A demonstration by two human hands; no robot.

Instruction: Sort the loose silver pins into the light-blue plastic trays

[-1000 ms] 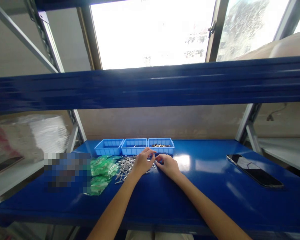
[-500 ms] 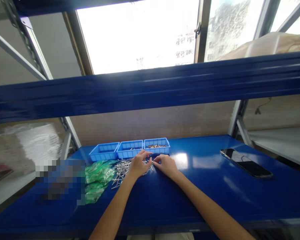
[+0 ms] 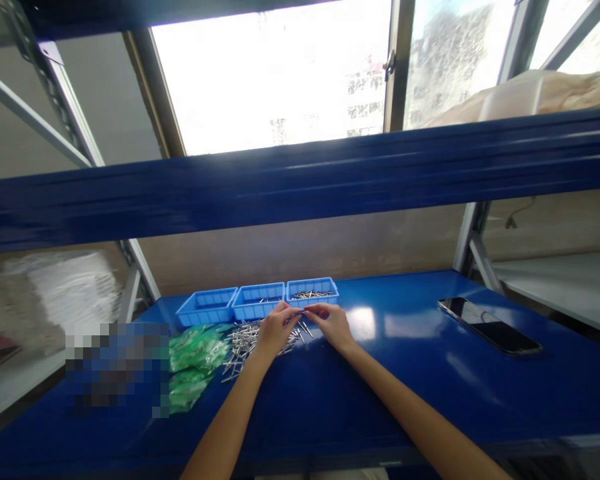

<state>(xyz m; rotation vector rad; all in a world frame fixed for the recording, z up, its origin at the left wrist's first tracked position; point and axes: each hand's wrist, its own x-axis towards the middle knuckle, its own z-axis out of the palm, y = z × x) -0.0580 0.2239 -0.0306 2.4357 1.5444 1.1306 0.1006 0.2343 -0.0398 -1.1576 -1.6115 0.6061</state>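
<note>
A loose pile of small silver metal pins (image 3: 245, 340) lies on the blue shelf surface (image 3: 380, 387). My left hand (image 3: 275, 328) rests at the pile's right edge, fingertips pinched. My right hand (image 3: 333, 323) is just beside it, and the fingertips of both hands meet over a thin pin (image 3: 304, 312). Behind them stand three light-blue trays in a row: the left tray (image 3: 206, 306), the middle tray (image 3: 258, 299), and the right tray (image 3: 312, 291) holding several pins.
Green plastic bags (image 3: 195, 360) lie left of the pile. A black phone (image 3: 487, 325) rests on the shelf at the right. A blue shelf beam (image 3: 300, 187) crosses overhead, with windows behind and grey uprights at both sides.
Both hands have drawn closer together, fingertips now meeting over a pin near the right tray. The view has shifted slightly.
</note>
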